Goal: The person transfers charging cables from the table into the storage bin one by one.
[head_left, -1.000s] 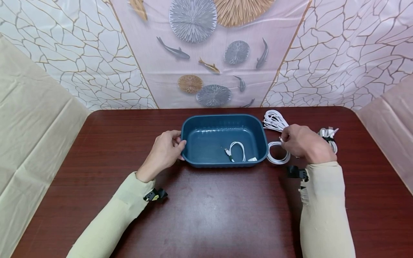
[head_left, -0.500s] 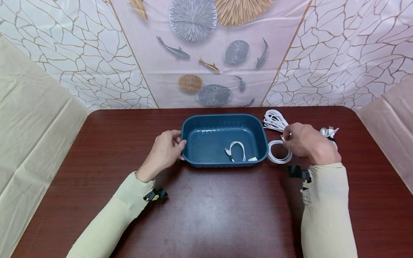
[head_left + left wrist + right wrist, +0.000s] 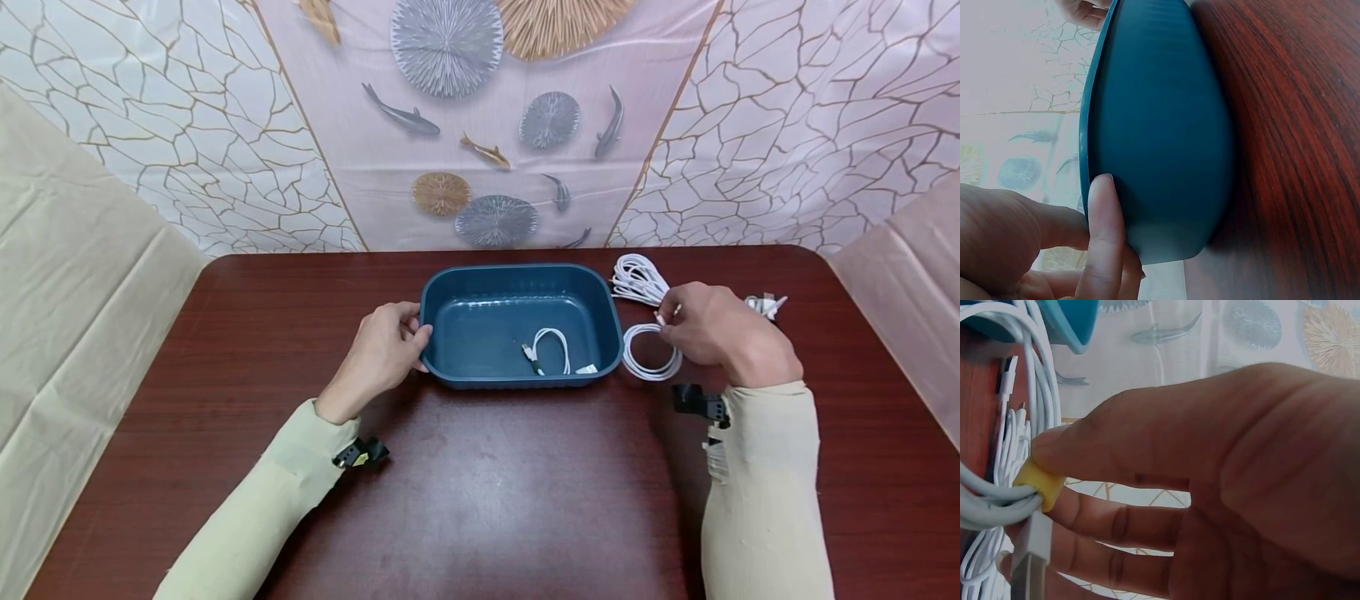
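My left hand [image 3: 378, 354] grips the left rim of a dark blue tray [image 3: 480, 346]; in the left wrist view, fingers press its outer wall [image 3: 1160, 137]. A short white USB cable [image 3: 564, 350] lies looped inside the tray. Just right of the tray, my right hand [image 3: 723, 329] pinches a coiled white cable [image 3: 651, 375]. The right wrist view shows thumb and fingers on the yellow tie [image 3: 1044, 484] round that coil, with a USB plug [image 3: 1032, 547] hanging below it.
A bundled white cable [image 3: 636, 279] lies behind the coil, near the table's back edge. Another white cable bundle [image 3: 765, 306] is partly hidden behind the right hand. A white label [image 3: 587, 370] shows at the tray's front right. Patterned cloth [image 3: 495, 108] hangs behind the table.
My right hand has shifted slightly to the right, and the coiled cable has moved a little with it. The left hand and the tray stay put.
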`<action>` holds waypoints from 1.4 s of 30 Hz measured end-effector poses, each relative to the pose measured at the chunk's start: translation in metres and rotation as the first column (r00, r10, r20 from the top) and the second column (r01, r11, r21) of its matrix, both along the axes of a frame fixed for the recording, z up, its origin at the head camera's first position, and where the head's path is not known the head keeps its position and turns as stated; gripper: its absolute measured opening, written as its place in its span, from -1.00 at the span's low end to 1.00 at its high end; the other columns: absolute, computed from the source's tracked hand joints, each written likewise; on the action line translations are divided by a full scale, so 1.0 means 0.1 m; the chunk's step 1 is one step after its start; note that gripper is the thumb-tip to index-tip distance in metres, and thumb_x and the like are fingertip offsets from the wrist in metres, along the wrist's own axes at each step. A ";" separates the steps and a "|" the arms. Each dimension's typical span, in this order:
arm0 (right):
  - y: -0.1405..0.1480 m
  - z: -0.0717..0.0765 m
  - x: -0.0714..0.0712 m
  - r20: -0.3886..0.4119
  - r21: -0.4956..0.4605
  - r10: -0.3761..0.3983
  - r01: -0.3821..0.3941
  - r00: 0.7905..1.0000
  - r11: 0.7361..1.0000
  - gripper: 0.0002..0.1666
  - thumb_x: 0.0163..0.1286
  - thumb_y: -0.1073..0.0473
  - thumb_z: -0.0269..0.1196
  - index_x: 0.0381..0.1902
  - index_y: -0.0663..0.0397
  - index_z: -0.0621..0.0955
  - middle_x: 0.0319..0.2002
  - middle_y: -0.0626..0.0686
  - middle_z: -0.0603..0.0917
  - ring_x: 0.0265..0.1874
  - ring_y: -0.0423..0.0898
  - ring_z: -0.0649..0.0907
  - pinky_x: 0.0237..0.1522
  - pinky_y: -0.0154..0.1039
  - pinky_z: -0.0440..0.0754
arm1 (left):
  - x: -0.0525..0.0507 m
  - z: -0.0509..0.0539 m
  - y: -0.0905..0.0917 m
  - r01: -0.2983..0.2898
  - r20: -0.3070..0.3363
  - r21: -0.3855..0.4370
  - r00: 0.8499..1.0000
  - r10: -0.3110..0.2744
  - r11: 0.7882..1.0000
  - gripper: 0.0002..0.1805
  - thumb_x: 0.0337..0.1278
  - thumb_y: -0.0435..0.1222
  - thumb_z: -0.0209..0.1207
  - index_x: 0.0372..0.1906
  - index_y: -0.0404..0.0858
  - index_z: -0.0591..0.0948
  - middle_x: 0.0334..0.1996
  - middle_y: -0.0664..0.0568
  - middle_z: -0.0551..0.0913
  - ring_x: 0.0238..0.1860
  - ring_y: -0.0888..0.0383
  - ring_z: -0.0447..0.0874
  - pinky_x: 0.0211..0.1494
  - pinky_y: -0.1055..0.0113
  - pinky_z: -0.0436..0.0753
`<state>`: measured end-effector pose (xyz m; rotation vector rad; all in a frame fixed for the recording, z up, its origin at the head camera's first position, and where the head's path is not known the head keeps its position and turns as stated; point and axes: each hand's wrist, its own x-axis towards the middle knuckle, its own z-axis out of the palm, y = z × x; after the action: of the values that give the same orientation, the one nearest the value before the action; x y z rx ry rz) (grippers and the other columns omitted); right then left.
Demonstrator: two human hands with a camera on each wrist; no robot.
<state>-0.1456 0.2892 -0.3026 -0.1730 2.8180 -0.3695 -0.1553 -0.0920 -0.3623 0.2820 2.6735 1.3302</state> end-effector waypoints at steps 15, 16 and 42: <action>0.00 0.07 0.04 -0.024 -0.003 -0.038 0.038 0.999 0.999 -0.76 0.33 0.25 0.21 -0.10 0.28 0.64 -0.32 0.22 0.65 -0.32 0.11 0.57 -0.41 -0.21 0.49 | 0.00 0.00 0.00 0.001 -0.001 -0.003 1.000 -0.001 1.000 -0.65 0.43 -0.39 0.15 0.20 -0.48 0.56 -0.30 -0.18 0.60 -0.62 0.23 0.70 -0.46 0.37 0.77; 0.00 0.08 0.05 -0.030 -0.003 -0.035 0.035 0.999 0.999 -0.76 0.32 0.25 0.20 -0.11 0.28 0.64 -0.33 0.21 0.65 -0.32 0.10 0.57 -0.41 -0.22 0.48 | 0.00 0.00 0.00 0.002 -0.001 -0.003 1.000 -0.002 1.000 -0.65 0.43 -0.39 0.15 0.20 -0.48 0.56 -0.30 -0.18 0.60 -0.62 0.23 0.70 -0.46 0.37 0.77; 0.02 0.10 0.06 -0.072 -0.052 -0.040 0.037 0.997 0.998 -0.74 0.40 0.25 0.18 -0.04 0.30 0.63 -0.26 0.22 0.68 -0.29 0.06 0.59 -0.36 -0.23 0.50 | 0.00 0.00 0.00 -0.005 0.014 0.008 1.000 0.005 1.000 -0.63 0.43 -0.39 0.15 0.22 -0.49 0.54 -0.30 -0.19 0.59 -0.61 0.23 0.70 -0.42 0.29 0.82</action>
<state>-0.1392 0.2917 -0.2928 -0.1460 2.8889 -0.4522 -0.1548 -0.0922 -0.3627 0.2663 2.6602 1.3391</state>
